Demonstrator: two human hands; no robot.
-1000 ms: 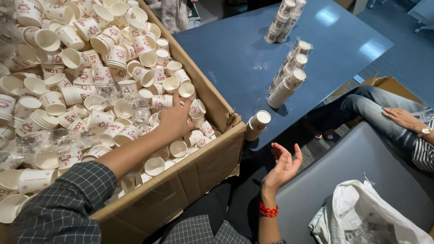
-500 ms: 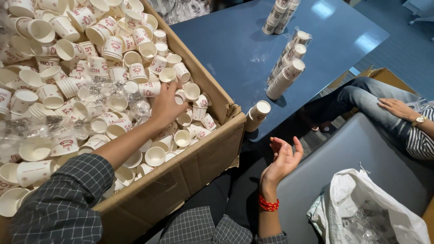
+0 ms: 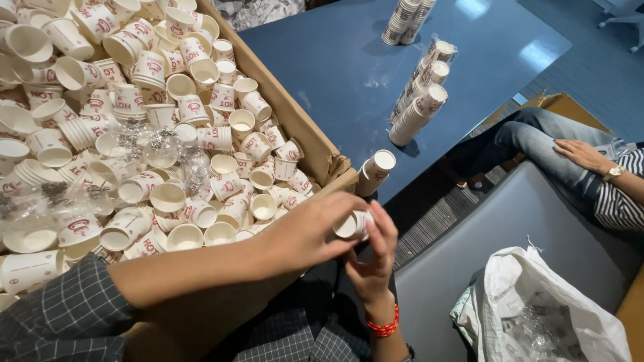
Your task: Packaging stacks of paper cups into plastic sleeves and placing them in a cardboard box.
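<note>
Your left hand (image 3: 305, 231) pinches a small paper cup (image 3: 353, 224) lying sideways; your right hand (image 3: 372, 258) cups it from below, fingers loosely curled.

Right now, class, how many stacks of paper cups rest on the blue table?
6: two stacks at the far edge, three lying sleeved stacks mid-table, one short stack by the box corner. Others may lie out of frame.

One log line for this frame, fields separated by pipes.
left hand: holds paper cup | right hand: touching cup | cardboard box: full of loose cups | blue table: cup stacks
</note>
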